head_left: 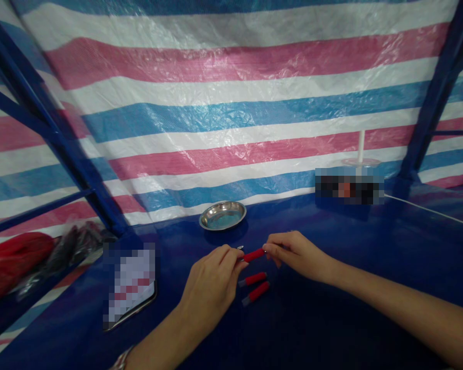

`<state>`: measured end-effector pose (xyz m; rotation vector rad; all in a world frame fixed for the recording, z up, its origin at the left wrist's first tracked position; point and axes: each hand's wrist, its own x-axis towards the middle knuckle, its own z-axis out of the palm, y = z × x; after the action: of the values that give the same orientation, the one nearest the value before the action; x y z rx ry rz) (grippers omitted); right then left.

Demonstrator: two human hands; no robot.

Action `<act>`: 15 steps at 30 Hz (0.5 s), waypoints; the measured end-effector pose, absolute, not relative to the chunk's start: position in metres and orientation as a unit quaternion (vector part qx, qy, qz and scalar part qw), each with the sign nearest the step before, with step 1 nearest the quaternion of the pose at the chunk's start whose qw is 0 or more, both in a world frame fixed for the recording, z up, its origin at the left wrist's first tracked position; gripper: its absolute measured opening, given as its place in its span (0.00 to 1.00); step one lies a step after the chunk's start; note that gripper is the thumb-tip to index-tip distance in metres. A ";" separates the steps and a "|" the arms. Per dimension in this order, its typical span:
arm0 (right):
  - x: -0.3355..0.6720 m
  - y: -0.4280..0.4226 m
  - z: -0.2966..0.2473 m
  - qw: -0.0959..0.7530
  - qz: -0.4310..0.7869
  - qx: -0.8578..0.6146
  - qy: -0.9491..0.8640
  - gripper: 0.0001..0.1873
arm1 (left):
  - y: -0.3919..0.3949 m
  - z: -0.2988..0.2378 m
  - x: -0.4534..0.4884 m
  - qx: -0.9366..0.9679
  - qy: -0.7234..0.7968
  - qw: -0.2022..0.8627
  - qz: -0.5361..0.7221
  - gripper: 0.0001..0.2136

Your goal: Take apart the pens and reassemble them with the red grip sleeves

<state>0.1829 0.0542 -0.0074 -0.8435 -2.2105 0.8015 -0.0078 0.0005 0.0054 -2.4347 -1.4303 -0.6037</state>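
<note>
Slim red cylindrical stick point(253, 255): being held between both hands, forming the centre of the clock face, tilting slightly up towards three o'clock. Facing a glossy plastic sheet striped red, white and blue point(239, 113) at twelve. Working over a smooth dark-blue table point(332, 329). Seeing a flat phone-like slab, partly pixelated point(133, 288), lying between eight and nine. Pinching the nine o'clock end narrowly with the left hand point(216, 277); pinching the three o'clock end just as narrowly with the right hand point(291, 252). Seeing a shallow shiny steel dish point(223, 218) resting at eleven, apart from both hands. Seeing two short red cylinders with greyish ends point(258, 292) lying at six, just beside the left hand. Noticing a tiny silvery bit point(240, 248) poking out at ten, without making out its link to the stick. Probably risking a slip from relying on fingertips alone. Possibly risking knocking the cylinders rolling from lowering the left hand carelessly.
</note>
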 end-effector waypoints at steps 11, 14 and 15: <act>0.179 0.057 -0.013 0.358 0.479 -0.283 -0.749 0.10 | 0.002 0.003 -0.008 -0.838 -0.494 0.115 -0.203 0.05; 0.179 0.057 -0.010 0.367 0.483 -0.279 -0.744 0.09 | 0.001 0.002 -0.007 -0.838 -0.497 0.111 -0.195 0.05; 0.179 0.057 -0.010 0.371 0.482 -0.278 -0.744 0.09 | 0.001 0.002 -0.008 -0.838 -0.499 0.110 -0.195 0.05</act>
<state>0.1791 0.0566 -0.0098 -0.7143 -1.9074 1.2357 -0.0076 0.0012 0.0019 -2.4612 -1.4650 -0.5717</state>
